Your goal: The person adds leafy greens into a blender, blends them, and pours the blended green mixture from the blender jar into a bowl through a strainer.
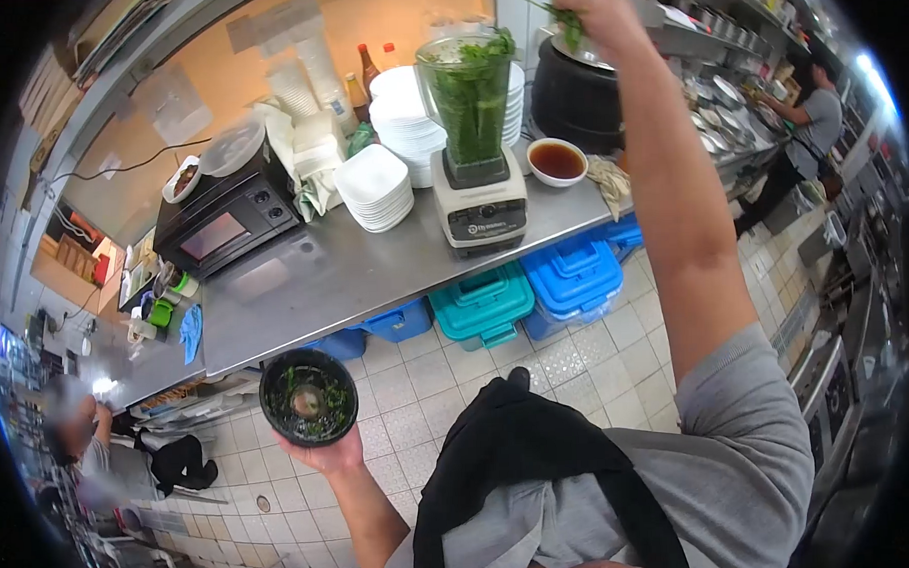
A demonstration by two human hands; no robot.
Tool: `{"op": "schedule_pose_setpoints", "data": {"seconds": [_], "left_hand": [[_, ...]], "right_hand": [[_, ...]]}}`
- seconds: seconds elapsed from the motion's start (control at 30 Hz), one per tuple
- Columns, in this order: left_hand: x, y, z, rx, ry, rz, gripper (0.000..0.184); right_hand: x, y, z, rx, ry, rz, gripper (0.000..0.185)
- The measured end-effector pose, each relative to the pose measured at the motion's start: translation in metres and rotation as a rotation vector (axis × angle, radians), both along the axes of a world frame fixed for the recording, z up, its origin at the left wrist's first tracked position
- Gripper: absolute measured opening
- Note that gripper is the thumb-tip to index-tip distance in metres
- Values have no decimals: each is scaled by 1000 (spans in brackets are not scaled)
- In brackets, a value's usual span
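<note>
My left hand (327,455) grips a round black blender lid (331,420) from below, its inside facing up with bits of chopped greens stuck in it. At the top of the view my right hand (605,16) is closed around a bunch of leafy green herbs (567,28), raised over a black round pot (573,100). On the steel counter stands a blender (482,208). Its clear jug (472,118) is open and packed with greens up to the rim, with some leaves poking out on the right.
Beside the blender sits a bowl of brown liquid (557,161). White plates (373,187) stand stacked to its left, near a black toaster oven (227,217). Lidded tubs (482,298) are under the steel counter (364,277). Other people work at far right (817,121) and far left (100,457).
</note>
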State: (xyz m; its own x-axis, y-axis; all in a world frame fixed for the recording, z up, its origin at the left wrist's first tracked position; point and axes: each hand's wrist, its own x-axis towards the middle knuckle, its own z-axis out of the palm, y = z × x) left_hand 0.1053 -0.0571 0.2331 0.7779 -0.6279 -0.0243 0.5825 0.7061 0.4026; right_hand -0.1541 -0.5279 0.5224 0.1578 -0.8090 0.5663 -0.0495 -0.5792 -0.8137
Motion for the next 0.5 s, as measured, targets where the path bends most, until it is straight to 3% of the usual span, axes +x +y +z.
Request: {"op": "schedule_pose_setpoints", "data": {"seconds": [0.13,0.2,0.23,0.3,0.4,0.5], "left_hand": [[-1,16,-12,-7,-13,107,71],[-5,17,-4,-10,5,139,70],[-5,21,-7,-18,-15,184,70],[-8,21,-6,5,1,274,70],[-13,21,-6,-11,-17,315,71],[-15,14,-7,-3,32,376,71]], "right_hand": [[85,-47,-1,-60,-21,143,18],[96,-26,18,-30,701,163,21],[100,-39,17,-34,696,169,21],[103,-64,14,-427,917,155,26],[86,-66,13,-272,965,121,16],[72,-50,6,-141,1071,101,17]]}}
